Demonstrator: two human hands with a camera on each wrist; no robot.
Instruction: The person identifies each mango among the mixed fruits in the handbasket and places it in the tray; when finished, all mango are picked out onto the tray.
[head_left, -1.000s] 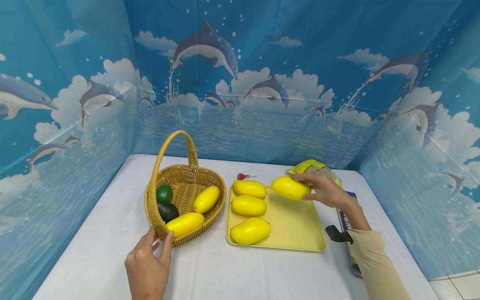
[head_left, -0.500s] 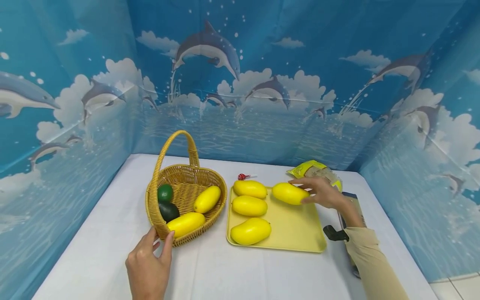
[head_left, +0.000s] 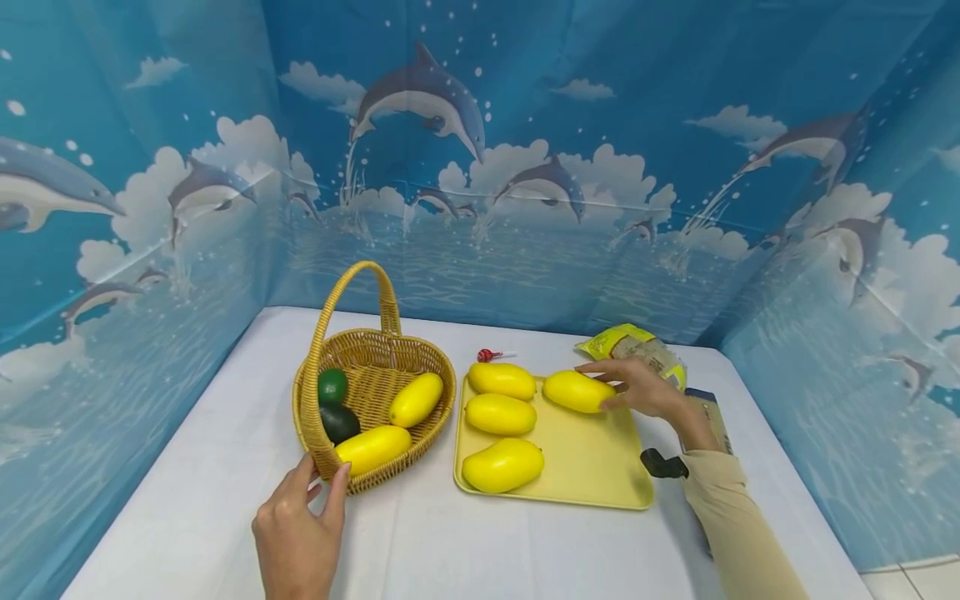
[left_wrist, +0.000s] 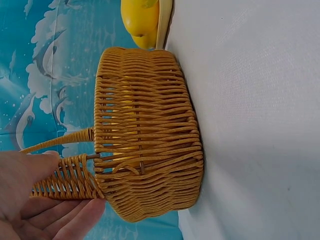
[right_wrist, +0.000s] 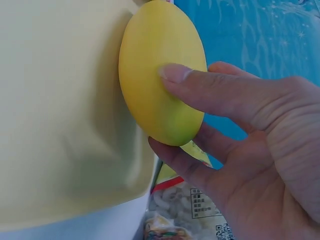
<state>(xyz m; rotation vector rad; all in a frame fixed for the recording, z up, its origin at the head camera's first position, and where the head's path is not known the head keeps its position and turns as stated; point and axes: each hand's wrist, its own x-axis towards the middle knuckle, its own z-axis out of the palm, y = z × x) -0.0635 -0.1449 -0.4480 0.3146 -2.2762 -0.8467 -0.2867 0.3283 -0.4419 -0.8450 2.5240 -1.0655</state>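
At the right, in the head view, my right hand (head_left: pixel 645 390) holds a yellow mango (head_left: pixel 572 392) at the far right part of the pale yellow tray (head_left: pixel 585 462). The right wrist view shows thumb and fingertips pinching that mango (right_wrist: pixel 150 60), which appears to rest against the tray. Three more mangoes, including the front mango (head_left: pixel 502 465), lie along the tray's left side. My left hand (head_left: pixel 300 521) grips the near foot of the wicker basket's handle (left_wrist: pixel 70 175). Inside the basket (head_left: pixel 429 357) are two long yellow fruits, a green avocado-like fruit (head_left: pixel 333 386) and a darker one (head_left: pixel 339 423).
A red lollipop (head_left: pixel 487 355) lies behind the tray. A yellow-and-clear food bag (head_left: pixel 622 342) sits beyond the right hand. Partly under the right forearm lies a dark-and-tan flat package (head_left: pixel 708 408). A dolphin-print curtain (head_left: pixel 480 225) encloses the white table.
My right hand has lowered the mango onto the far right part of the tray, its fingers still around it. My left hand has stayed on the basket handle.
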